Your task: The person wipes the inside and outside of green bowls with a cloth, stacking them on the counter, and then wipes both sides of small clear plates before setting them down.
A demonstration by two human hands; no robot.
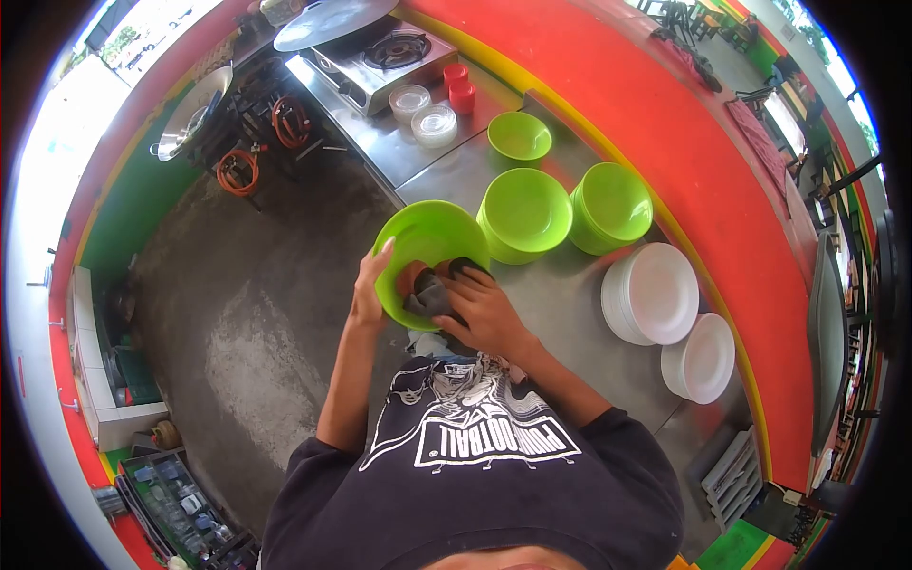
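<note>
Two hands work at one green bowl (408, 242) held up in front of the dark shirt (475, 503): the left hand (369, 290) grips its rim, while the right hand (480, 309) reaches inside, clutching a dark cloth (432, 296) against the inner wall. Beside the bowl, on the metal bench (560, 294), stand three green bowl stacks (527, 214) and two stacks of white plates (662, 294), with clear round containers (435, 125) and red containers (462, 97) near the stove (394, 52).

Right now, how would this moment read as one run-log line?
left hand: holding green bowl | right hand: dark cloth, inside bowl | nearby: stacked green bowls, white dishes
</note>
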